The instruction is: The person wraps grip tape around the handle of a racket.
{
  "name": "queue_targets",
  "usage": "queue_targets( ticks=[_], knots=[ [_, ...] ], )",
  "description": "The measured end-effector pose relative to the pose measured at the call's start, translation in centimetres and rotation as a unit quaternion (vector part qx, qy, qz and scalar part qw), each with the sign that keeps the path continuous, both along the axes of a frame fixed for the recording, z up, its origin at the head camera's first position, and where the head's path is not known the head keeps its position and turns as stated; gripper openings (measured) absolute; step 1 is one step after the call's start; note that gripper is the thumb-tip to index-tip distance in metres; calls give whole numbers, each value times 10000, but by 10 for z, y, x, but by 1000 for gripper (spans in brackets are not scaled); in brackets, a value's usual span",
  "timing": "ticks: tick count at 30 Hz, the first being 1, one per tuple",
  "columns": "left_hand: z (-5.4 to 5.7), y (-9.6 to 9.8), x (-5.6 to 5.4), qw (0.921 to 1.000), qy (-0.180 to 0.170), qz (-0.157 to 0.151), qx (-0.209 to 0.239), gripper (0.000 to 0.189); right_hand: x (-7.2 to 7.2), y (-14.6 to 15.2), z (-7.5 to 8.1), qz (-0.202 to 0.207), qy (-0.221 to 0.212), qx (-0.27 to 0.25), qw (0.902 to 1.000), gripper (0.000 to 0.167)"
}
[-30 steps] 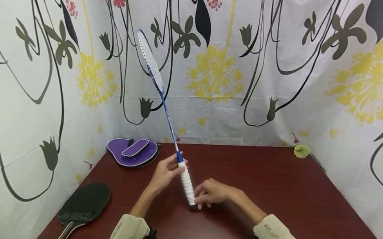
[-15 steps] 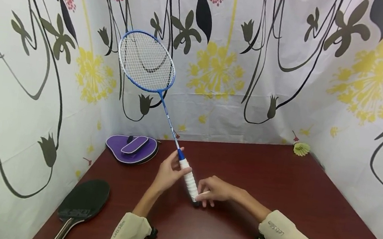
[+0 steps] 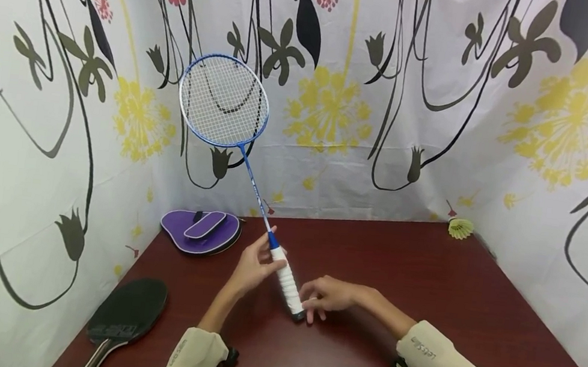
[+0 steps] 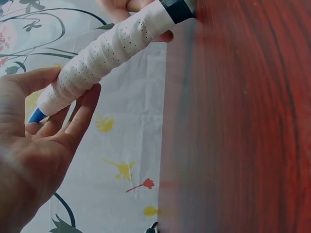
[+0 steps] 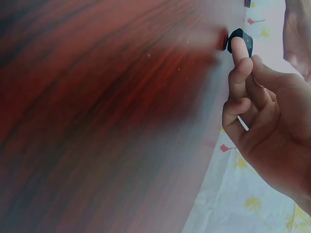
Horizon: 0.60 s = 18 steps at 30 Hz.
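Note:
A blue-and-white badminton racket [image 3: 288, 284] leans up and to the left, its strung face turned broadly toward the head view. Thumb and fingers of my left hand [image 3: 250, 268] hold the white wrapped grip near its blue collar, as the left wrist view shows from close by. My right hand [image 3: 334, 295] pinches the lower end of the grip with curled fingers. In the right wrist view, a finger of it lies against the black butt cap [image 5: 247, 42], which stands close over the dark red table [image 5: 121, 97].
At the left lies a black table tennis bat [image 3: 128, 310]. Behind it, a purple bat case [image 3: 175, 222] rests on the table's back left corner. A yellow shuttlecock [image 3: 460, 228] sits at the far right corner. Flower-patterned cloth [image 3: 320, 189] hangs around the table.
The racket has turned about its shaft: its head was nearly edge-on a second ago and now shows its full face. Both hands have stayed at almost the same place on the grip.

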<state>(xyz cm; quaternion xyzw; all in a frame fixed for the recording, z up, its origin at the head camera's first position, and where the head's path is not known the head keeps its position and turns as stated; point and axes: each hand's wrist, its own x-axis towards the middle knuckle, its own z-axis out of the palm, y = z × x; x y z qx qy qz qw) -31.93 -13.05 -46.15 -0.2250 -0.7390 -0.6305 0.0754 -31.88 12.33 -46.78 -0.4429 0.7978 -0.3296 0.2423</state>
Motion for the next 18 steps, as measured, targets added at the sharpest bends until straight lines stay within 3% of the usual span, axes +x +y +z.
queue_targets(
  ticks=[6, 9, 12, 16, 18],
  knots=[
    [-1, 1, 0, 10000, -57, -75, 18, 88, 1, 2, -1, -109, 24, 148, 9998, 17],
    [6, 2, 8, 9999, -31, -106, 119, 87, 0, 2, -4, -51, 66, 144, 9999, 14],
    [5, 2, 9, 9997, 51, -135, 182, 87, 0, 1, -5, 5, 143, 82, 9999, 12],
    [-5, 2, 1, 9997, 232, 48, 16, 86, 1, -1, -5, 2, 225, -7, 9997, 10],
    [-4, 4, 1, 9993, 343, 156, -75, 84, 3, -2, -4, -12, 245, -34, 9997, 9]
  ],
)
